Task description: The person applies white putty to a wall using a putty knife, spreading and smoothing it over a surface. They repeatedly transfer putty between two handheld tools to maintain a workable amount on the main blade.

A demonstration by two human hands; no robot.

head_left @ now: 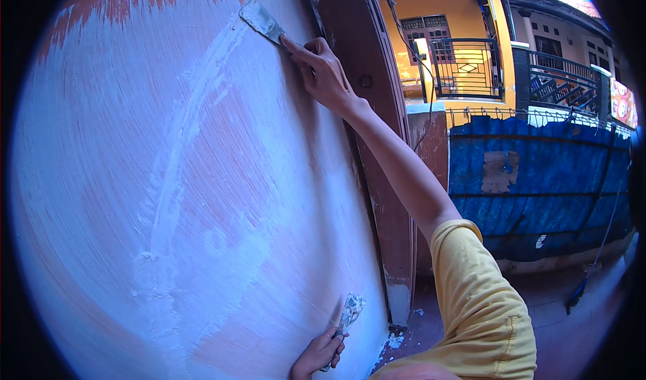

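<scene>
High on the wall, my right hand [324,74] is closed around a putty knife [261,22], its wide, smeared blade touching the surface at the top of a raised white seam. White filler streaks cover most of the reddish-pink wall [222,158], and the seam of filler [176,154] runs down it in a curve. Low down, my left hand [319,353] grips the handle of a second putty knife [351,311]. Lumps of white putty sit on that blade, which points upward close to the wall. My right arm is stretched out and up.
A dark brown door frame [360,77] borders the wall on the right. Bits of fallen putty [395,340] lie on the floor at its foot. Beyond stand a blue sheet fence [538,178], a yellow house [464,10] and black railings [468,70]. A broom-like tool [577,294] leans at the far right.
</scene>
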